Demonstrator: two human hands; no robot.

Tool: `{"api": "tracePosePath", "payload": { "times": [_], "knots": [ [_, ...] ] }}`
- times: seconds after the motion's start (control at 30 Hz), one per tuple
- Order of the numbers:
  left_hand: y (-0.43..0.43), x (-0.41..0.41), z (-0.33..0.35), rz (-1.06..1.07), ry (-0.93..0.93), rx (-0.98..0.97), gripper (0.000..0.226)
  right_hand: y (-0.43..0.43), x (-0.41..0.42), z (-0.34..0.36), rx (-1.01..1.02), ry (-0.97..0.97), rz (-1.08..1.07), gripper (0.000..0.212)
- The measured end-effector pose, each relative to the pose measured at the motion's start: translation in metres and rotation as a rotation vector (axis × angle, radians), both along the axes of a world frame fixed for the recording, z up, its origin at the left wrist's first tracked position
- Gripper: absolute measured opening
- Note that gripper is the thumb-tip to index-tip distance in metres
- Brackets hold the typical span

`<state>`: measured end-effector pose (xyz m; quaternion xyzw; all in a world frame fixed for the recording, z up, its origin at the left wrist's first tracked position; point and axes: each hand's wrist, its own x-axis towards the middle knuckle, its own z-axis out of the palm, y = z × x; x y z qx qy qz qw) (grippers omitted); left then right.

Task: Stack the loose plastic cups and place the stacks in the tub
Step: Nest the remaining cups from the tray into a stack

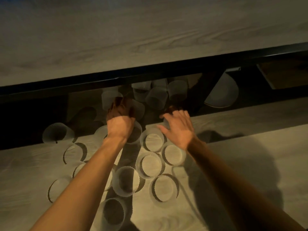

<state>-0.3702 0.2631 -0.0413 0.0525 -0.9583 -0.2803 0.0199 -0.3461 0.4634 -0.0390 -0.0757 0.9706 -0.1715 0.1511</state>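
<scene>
while both arms reached forward in the head view, the left hand [120, 121] curled over the rim of a translucent cup [135, 135], its fingers dipping into shadow beyond, so whether it truly gripped that cup could not be told. the right hand [179, 129] hovered spread wide, holding nothing, just past an upright cup [152, 141]. more loose cups [126, 183] stood nearer the body between the forearms, and a tumbled heap [155, 97] lay beyond the fingertips in the dark gap under the table edge [150, 70]. no tub was visible (perhaps out of frame). the risk, as i judged it: dim light and thin, slippery walls could let a cup tip or get knocked into that gap.
</scene>
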Motion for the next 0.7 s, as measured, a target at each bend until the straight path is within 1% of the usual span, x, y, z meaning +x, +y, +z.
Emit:
{"api": "tracePosePath", "payload": {
  "times": [0.03, 0.07, 0.1, 0.17, 0.23, 0.27, 0.3, 0.37, 0.4, 0.43, 0.5, 0.53, 0.57, 0.63, 0.7],
  "knots": [
    [-0.002, 0.000, -0.001, -0.008, 0.005, -0.002, 0.023, 0.001, 0.001, -0.001, -0.021, 0.039, 0.010, 0.038],
    [-0.004, -0.001, -0.003, -0.018, 0.003, 0.003, 0.021, 0.002, 0.001, -0.002, -0.048, 0.070, 0.017, 0.036],
    [-0.007, -0.002, -0.004, -0.022, -0.037, 0.002, 0.023, 0.004, 0.001, -0.003, -0.074, 0.069, 0.019, 0.037],
    [-0.010, -0.003, -0.005, 0.034, -0.184, 0.093, 0.030, 0.005, 0.004, -0.006, -0.121, 0.002, 0.012, 0.046],
    [-0.013, -0.005, -0.010, 0.062, -0.214, 0.126, 0.028, 0.007, 0.008, -0.010, -0.184, -0.069, 0.001, 0.049],
    [-0.013, -0.005, -0.010, 0.089, -0.213, 0.168, 0.024, 0.007, 0.009, -0.010, -0.204, -0.085, 0.004, 0.045],
    [-0.013, -0.006, -0.010, 0.100, -0.256, 0.191, 0.023, 0.007, 0.011, -0.011, -0.211, -0.074, 0.008, 0.038],
    [-0.010, -0.006, -0.007, 0.118, -0.332, 0.235, 0.031, 0.007, 0.014, -0.009, -0.229, 0.072, 0.000, 0.024],
    [-0.009, -0.004, -0.005, 0.108, -0.355, 0.246, 0.032, 0.006, 0.014, -0.005, -0.237, 0.150, -0.009, 0.021],
    [-0.009, -0.004, -0.009, 0.099, -0.393, 0.243, 0.032, 0.006, 0.013, 0.000, -0.233, 0.188, -0.015, 0.020],
    [-0.009, -0.005, -0.008, 0.102, -0.460, 0.260, 0.026, 0.003, 0.009, 0.007, -0.178, 0.133, -0.031, 0.022],
    [-0.007, -0.002, -0.002, 0.107, -0.464, 0.268, 0.022, 0.002, 0.006, 0.009, -0.152, 0.080, -0.060, 0.023],
    [-0.010, -0.004, -0.008, 0.092, -0.457, 0.269, 0.023, -0.001, 0.002, 0.009, -0.135, 0.049, -0.103, 0.022],
    [-0.008, -0.002, -0.002, 0.088, -0.455, 0.276, 0.037, -0.008, -0.007, 0.009, -0.116, 0.043, -0.193, 0.014],
    [-0.009, -0.007, -0.007, 0.095, -0.418, 0.277, 0.043, -0.015, -0.021, 0.006, -0.110, 0.076, -0.259, 0.013]
  ]
}}
